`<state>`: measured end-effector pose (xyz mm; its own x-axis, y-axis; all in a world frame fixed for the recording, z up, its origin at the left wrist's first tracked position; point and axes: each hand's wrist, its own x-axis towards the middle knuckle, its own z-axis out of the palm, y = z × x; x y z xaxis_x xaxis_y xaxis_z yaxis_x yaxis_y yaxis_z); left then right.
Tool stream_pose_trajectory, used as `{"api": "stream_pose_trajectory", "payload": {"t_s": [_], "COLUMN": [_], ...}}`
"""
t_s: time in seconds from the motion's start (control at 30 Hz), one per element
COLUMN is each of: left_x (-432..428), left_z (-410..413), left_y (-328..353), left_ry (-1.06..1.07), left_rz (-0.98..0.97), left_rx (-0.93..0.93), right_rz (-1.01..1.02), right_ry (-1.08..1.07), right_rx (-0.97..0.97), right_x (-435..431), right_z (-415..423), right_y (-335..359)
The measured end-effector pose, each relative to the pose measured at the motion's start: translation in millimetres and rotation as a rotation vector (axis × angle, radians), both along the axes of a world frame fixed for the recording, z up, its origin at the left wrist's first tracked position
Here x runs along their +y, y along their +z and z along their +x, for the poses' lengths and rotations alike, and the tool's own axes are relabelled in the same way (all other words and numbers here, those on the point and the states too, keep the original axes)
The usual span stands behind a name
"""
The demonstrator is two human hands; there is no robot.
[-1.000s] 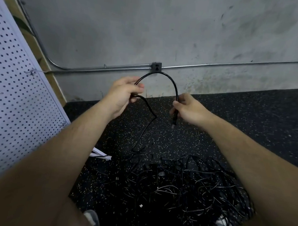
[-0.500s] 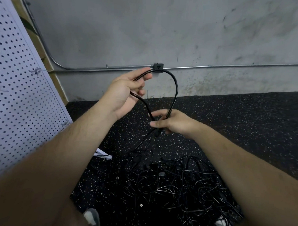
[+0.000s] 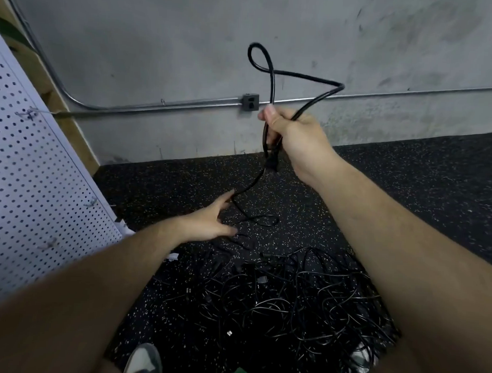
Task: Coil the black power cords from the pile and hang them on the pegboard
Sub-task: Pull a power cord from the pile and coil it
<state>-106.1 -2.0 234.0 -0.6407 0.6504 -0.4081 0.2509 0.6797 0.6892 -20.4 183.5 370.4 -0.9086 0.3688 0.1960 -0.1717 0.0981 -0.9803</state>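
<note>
The right hand [image 3: 295, 137], raised in front of the grey concrete wall [image 3: 161, 41], is clamped in a fist around a thin black power cord [image 3: 272, 83]. Two loose loops of the cord stand above the fist, one narrow and upright, one bent out to the right. Below the fist the cord hangs down with its moulded plug [image 3: 271, 165] just under the palm, then trails to the black speckled rubber floor [image 3: 408, 193], where it lies in a small loop. The left hand [image 3: 209, 221] is low, with its fingers spread and straight, holding nothing. Its forefinger tip meets the hanging strand, though actual contact cannot be told. The tangled pile of black cords [image 3: 290, 301] lies on the floor beneath both forearms, nearer the camera. The white perforated pegboard [image 3: 28, 176] leans at the left.

Half a second ago the left hand held the cord's arch up high and the right hand pinched the strands lower down. Now the left hand has let go and dropped, and the right hand has risen with the gathered loops.
</note>
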Motion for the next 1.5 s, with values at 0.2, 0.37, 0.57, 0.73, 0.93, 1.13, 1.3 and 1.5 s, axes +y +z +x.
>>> {"api": "stream_pose_trajectory", "payload": {"t_s": [0.2,0.37,0.57,0.73,0.93,1.13,1.3,1.5], "left_x": [27.2,27.7,22.3,18.2,10.7,2.9,10.8,31.5], "left_z": [-10.2,-14.8,-14.6,-6.0,7.4,2.1,-5.4,-22.6], "left_y": [-5.8,25.7,73.5,90.3,101.5,76.2,41.2,24.6], "left_ry": [0.204,0.357,0.448,0.389,0.369,0.410,0.247,0.761], "left_rz": [0.216,0.414,0.714,0.826,0.943,0.569,0.256,0.272], "left_rx": [0.061,0.151,0.198,0.195,0.092,0.281,0.143,0.198], "right_rz": [0.015,0.232,0.351,0.309,0.353,0.082,0.045,0.036], "right_ry": [-0.034,0.011,0.219,0.211,0.114,-0.061,-0.006,0.010], "right_rx": [0.014,-0.174,-0.516,-0.521,-0.453,-0.237,-0.082,-0.011], "right_x": [5.4,29.1,21.8,-4.0,-15.3,-7.2,-4.8,0.0], "right_z": [1.4,11.1,3.1,-4.6,-6.9,-7.0,-2.4,16.2], "right_y": [-7.1,-24.6,-55.9,-70.3,-63.7,-22.6,-6.7,3.7]}}
